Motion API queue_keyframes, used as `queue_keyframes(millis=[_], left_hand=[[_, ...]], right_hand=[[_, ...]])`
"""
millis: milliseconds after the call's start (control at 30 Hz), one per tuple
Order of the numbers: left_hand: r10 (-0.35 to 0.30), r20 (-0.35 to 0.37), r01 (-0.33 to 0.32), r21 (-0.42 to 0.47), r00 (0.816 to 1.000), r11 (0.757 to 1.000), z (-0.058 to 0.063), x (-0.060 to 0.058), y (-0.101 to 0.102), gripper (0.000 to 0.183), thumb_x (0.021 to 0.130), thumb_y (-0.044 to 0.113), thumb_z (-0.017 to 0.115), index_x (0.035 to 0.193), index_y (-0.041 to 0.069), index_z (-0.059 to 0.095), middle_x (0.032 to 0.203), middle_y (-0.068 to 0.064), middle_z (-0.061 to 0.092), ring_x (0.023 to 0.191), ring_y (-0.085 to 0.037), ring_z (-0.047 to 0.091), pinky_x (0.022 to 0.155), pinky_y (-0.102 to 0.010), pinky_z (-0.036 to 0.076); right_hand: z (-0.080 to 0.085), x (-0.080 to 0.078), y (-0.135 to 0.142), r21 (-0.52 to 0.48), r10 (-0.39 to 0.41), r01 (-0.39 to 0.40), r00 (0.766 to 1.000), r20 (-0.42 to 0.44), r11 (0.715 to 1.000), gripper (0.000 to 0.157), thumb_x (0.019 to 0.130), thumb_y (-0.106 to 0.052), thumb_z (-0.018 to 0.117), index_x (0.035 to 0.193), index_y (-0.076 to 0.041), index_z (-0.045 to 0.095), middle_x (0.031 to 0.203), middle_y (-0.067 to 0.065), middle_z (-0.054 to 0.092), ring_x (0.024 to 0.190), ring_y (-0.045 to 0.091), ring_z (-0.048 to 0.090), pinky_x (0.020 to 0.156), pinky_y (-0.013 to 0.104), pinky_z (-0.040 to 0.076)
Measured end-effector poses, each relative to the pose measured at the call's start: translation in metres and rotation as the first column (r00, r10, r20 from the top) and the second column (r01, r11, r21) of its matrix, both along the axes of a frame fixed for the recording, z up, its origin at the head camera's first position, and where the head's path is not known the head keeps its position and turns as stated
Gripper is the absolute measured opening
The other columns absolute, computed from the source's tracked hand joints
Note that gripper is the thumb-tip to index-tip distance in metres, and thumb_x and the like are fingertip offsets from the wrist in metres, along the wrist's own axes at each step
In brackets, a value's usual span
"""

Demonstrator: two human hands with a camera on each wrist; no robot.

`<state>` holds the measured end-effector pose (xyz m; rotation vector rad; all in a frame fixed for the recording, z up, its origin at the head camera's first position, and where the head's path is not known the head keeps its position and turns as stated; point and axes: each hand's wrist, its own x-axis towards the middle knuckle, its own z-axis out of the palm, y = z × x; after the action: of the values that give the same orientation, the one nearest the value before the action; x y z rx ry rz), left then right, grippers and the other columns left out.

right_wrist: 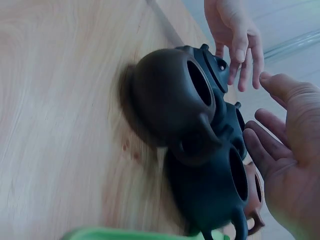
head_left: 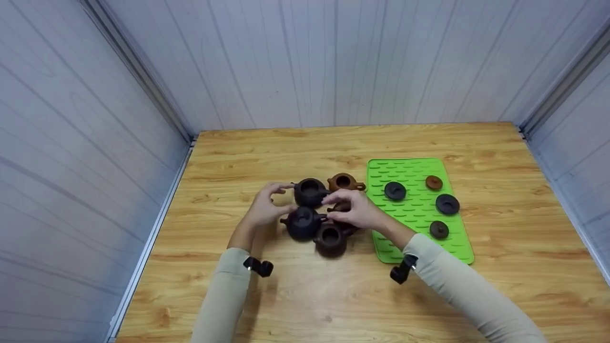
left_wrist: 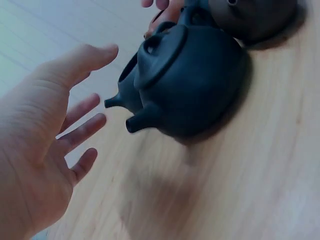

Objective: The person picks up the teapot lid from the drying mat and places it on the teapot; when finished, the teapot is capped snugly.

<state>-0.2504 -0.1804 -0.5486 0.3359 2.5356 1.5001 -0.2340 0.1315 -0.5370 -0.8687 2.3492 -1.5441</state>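
A dark teapot with its lid on (head_left: 301, 227) stands in a tight cluster of teapots. My left hand (head_left: 263, 207) is beside its spout, thumb and fingers spread; the left wrist view shows a gap between them and the pot. Behind it is a lidless black teapot (head_left: 310, 196). My right hand (head_left: 358, 209) hovers over the cluster's right side, fingers loosely extended and holding nothing. Beneath that hand, another lidless teapot (right_wrist: 205, 190) is partly hidden in the head view. A dark brown lidless teapot (head_left: 331, 245) is nearest the front, and a reddish-brown one (head_left: 344, 182) stands at the back.
Right of the cluster lies a green mat (head_left: 419, 166). Several loose lids rest on it, among them a black lid (head_left: 395, 191), a reddish-brown lid (head_left: 434, 182) and a dark brown lid (head_left: 439, 230). Pale panel walls (head_left: 314, 66) rise around the wooden table (head_left: 305, 295).
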Motion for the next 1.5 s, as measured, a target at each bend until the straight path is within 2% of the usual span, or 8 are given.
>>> queue_keyframes(millis=[367,600,700,933,1067,1200,1367,1500], left_hand=[[0.002,-0.027,-0.001,0.031,1.0,1.0,-0.004,-0.016,0.023,0.071,0.094,0.007,0.088,0.16,0.004,0.061,0.175,-0.026,0.048,0.167,-0.048,0.04,0.134,-0.07,0.037],[0.03,-0.057,-0.027,0.063,0.998,0.998,-0.024,-0.028,0.029,0.069,0.092,0.012,0.093,0.156,0.007,0.067,0.168,-0.024,0.057,0.161,-0.044,0.05,0.135,-0.058,0.041],[0.07,-0.017,-0.069,0.075,0.997,0.995,-0.018,-0.025,0.035,0.068,0.092,0.005,0.092,0.155,0.003,0.066,0.163,-0.027,0.06,0.153,-0.049,0.057,0.133,-0.059,0.043],[0.138,0.041,-0.14,0.065,0.99,0.988,-0.025,-0.026,0.038,0.061,0.093,-0.003,0.089,0.15,0.004,0.071,0.15,-0.024,0.069,0.132,-0.038,0.07,0.114,-0.044,0.059],[0.156,0.075,-0.161,0.064,0.985,0.985,-0.025,-0.026,0.039,0.059,0.093,-0.002,0.089,0.149,0.006,0.073,0.149,-0.022,0.07,0.126,-0.032,0.071,0.108,-0.037,0.058],[0.163,0.113,-0.172,0.081,0.98,0.982,-0.023,-0.028,0.039,0.059,0.091,-0.003,0.09,0.147,0.008,0.074,0.144,-0.021,0.072,0.125,-0.031,0.071,0.106,-0.035,0.057],[0.16,0.141,-0.173,0.085,0.977,0.981,-0.023,-0.029,0.039,0.059,0.091,-0.004,0.09,0.146,0.009,0.075,0.139,-0.022,0.074,0.126,-0.03,0.07,0.106,-0.034,0.056],[0.158,0.16,-0.174,0.09,0.974,0.981,-0.022,-0.03,0.04,0.059,0.091,-0.004,0.089,0.147,0.009,0.074,0.137,-0.021,0.074,0.125,-0.029,0.069,0.107,-0.035,0.055]], right_hand=[[0.005,0.001,0.04,0.016,-0.044,0.044,0.999,0.017,0.999,0.033,0.103,-0.003,0.079,0.133,0.008,0.074,0.142,0.028,0.074,0.133,0.049,0.071,0.111,0.057,0.062],[0.011,-0.001,0.065,0.05,-0.104,0.103,0.994,0.013,0.993,0.033,0.102,-0.003,0.081,0.133,0.007,0.075,0.144,0.026,0.074,0.135,0.052,0.07,0.11,0.055,0.063],[0.011,-0.002,0.074,0.051,-0.124,0.123,0.992,0.021,0.991,0.035,0.102,-0.004,0.081,0.135,0.008,0.074,0.145,0.027,0.074,0.137,0.054,0.068,0.111,0.053,0.063],[0.011,-0.004,0.096,0.089,-0.18,0.177,0.983,0.029,0.98,0.035,0.104,-0.007,0.08,0.138,0.002,0.075,0.144,0.024,0.074,0.127,0.048,0.075,0.104,0.032,0.064],[0.01,-0.006,0.109,0.121,-0.222,0.218,0.975,0.026,0.968,0.036,0.105,-0.009,0.08,0.139,0.001,0.075,0.141,0.03,0.072,0.118,0.033,0.078,0.096,0.019,0.061],[0.01,-0.009,0.119,0.115,-0.258,0.25,0.965,0.055,0.961,0.037,0.106,-0.009,0.078,0.141,0.003,0.072,0.142,0.033,0.069,0.123,0.039,0.076,0.093,0.013,0.059],[0.007,-0.014,0.13,0.127,-0.306,0.296,0.95,0.062,0.947,0.038,0.107,-0.009,0.077,0.143,0.003,0.072,0.147,0.03,0.068,0.133,0.051,0.072,0.095,0.015,0.062],[0.004,-0.018,0.137,0.154,-0.351,0.341,0.935,0.049,0.927,0.04,0.108,-0.013,0.077,0.145,0.001,0.071,0.152,0.025,0.067,0.141,0.05,0.068,0.107,0.03,0.064]])
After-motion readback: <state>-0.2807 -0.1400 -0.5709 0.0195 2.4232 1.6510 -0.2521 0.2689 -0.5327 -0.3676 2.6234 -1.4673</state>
